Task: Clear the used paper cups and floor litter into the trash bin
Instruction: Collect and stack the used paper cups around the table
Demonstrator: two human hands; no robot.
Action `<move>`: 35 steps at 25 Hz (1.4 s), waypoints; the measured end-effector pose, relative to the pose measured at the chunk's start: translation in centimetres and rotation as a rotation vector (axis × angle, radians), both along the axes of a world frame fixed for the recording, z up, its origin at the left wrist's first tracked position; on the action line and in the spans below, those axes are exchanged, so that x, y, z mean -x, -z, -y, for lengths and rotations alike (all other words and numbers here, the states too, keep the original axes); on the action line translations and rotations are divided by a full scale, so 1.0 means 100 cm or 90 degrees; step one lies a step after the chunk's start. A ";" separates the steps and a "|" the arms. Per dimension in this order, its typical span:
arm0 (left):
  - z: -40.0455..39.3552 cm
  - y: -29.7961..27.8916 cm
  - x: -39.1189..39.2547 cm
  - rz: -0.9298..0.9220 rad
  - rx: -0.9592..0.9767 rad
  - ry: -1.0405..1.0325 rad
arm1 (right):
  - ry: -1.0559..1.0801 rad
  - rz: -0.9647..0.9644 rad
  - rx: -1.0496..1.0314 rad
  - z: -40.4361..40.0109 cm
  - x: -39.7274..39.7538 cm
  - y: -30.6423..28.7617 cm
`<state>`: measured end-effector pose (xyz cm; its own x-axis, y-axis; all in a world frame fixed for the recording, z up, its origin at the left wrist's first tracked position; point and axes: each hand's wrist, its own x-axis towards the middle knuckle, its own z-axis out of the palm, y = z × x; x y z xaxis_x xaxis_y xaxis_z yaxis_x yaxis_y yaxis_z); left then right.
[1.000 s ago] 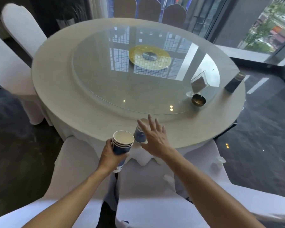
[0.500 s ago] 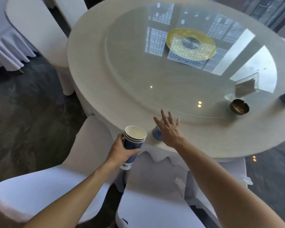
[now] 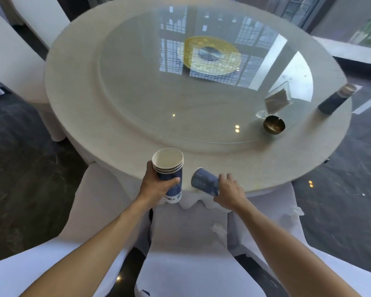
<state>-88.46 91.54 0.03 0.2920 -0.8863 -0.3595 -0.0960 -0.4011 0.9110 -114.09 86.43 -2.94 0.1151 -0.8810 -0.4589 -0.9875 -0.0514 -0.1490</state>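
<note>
A: State the step in hand.

B: Cup collection at the near edge of the round table (image 3: 77,82); the left hand (image 3: 156,187) is closed around a nested stack of paper cups (image 3: 169,170), held upright with the mouth open upward, just off the table rim; the right hand (image 3: 229,189) is closed around a single blue paper cup (image 3: 205,183), tipped on its side with its base pointing left toward the stack.

A: What does the next move call for?

B: By my judgement, turn the single cup upright, align its base with the mouth of the stack and seat it inside; keep the stack steady while doing so; any liquid left in the cup could spill, and its inside cannot be seen from here.

A: What remains?

B: One more dark cup (image 3: 335,99) stands at the far right edge of the table; a crumpled scrap (image 3: 219,229) lies on the near chair cover (image 3: 180,264); the trash bin is not in view, so disposal is not yet done.

A: Any legible marking?

B: None; the stack carries a white and blue print near its base, too blurred to read.
</note>
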 end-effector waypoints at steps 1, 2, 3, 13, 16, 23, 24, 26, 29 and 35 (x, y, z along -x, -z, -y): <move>0.006 -0.003 0.006 -0.001 0.018 0.001 | 0.030 0.021 -0.023 -0.011 0.013 0.003; 0.012 -0.006 0.013 -0.005 0.029 -0.002 | 0.059 0.048 -0.040 -0.022 0.025 0.006; 0.017 -0.009 0.022 -0.012 0.040 -0.002 | 0.086 0.072 -0.047 -0.034 0.036 0.009; 0.036 -0.006 0.100 -0.087 0.064 0.113 | 0.377 0.433 -0.079 -0.104 0.076 0.021; 0.031 0.002 0.117 -0.078 0.032 0.171 | 0.378 0.495 -0.072 -0.101 0.074 0.016; 0.017 0.017 0.133 -0.058 -0.007 0.245 | 0.364 0.588 -0.094 -0.090 0.070 0.018; 0.017 0.018 0.133 -0.050 -0.009 0.230 | 0.358 0.593 -0.102 -0.089 0.069 0.019; 0.014 0.022 0.134 -0.033 -0.008 0.211 | 0.349 0.593 -0.104 -0.087 0.068 0.026; 0.009 0.041 0.131 -0.003 -0.006 0.210 | 0.352 0.536 -0.075 -0.083 0.079 0.051; -0.016 0.105 0.114 0.087 -0.066 0.241 | 0.380 0.281 -0.103 -0.071 0.113 0.140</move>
<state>-99.89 93.10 -10.43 0.0036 -0.9017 -0.4324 -0.3712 -0.4028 0.8367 -125.39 93.57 -16.98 -0.1575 -0.7772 -0.6092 -0.6882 0.5288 -0.4968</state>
